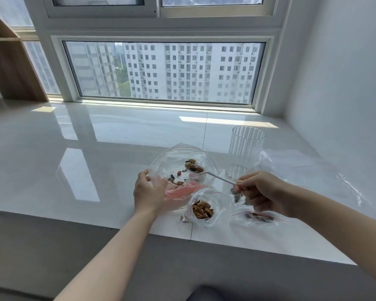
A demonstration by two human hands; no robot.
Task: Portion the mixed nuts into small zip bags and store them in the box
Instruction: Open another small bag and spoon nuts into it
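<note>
Wooden shelf stands at the far left corner of the white glossy sill, under the window.

Left hand is near the front edge of the sill, a little left of its middle; its fingers are curled round the near left side of a large clear zip bag and hold the mouth open. A few loose nuts lie in the bottom of that bag, over a pink patch.

Spoon reaches into the large bag from the right, its bowl loaded with mixed nuts and raised above the bag's bottom.

Small zip bag lies just in front of the large bag, close to the front edge, open side up, with a heap of walnuts inside.

Ribbed clear glass stands upright behind the spoon handle, towards the right.

Right hand is in front of the glass; fingers pinch the end of the spoon handle.

Second small bag lies flat under the right wrist, near the front edge, with dark nuts inside, partly hidden.

Further clear plastic bags lie flat towards the right edge of the sill, beside the wall.
</note>
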